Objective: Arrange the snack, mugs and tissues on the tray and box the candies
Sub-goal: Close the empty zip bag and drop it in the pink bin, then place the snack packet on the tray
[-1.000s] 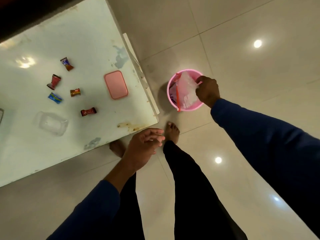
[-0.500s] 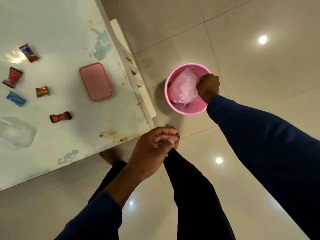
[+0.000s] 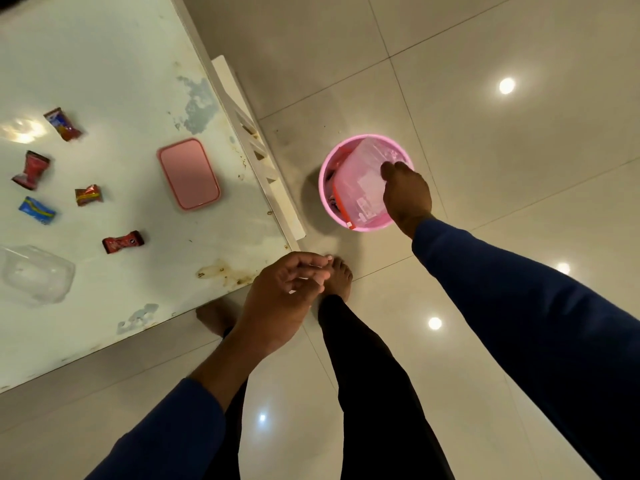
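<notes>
Several wrapped candies lie loose on the white table (image 3: 121, 81): a red one (image 3: 123, 241) nearest me, a blue one (image 3: 37, 210), and others (image 3: 89, 195) further left. A pink lid (image 3: 188, 174) lies flat near the table's right edge. A clear plastic box (image 3: 34, 275) sits at the left edge of the view. My right hand (image 3: 405, 192) reaches down into a pink bin (image 3: 327, 202) on the floor and grips the edge of a clear plastic bag (image 3: 363, 181) inside it. My left hand (image 3: 284, 292) hangs by the table corner, fingers loosely curled, holding nothing.
The bin stands on the glossy tiled floor just right of the table's corner (image 3: 291, 242). My legs and bare feet (image 3: 341, 275) are beside that corner. No tray, mugs or tissues are in view.
My right hand has pushed the plastic bag lower into the pink bin. The view swung right, then back a little to the left. My left hand stayed by the table corner.
</notes>
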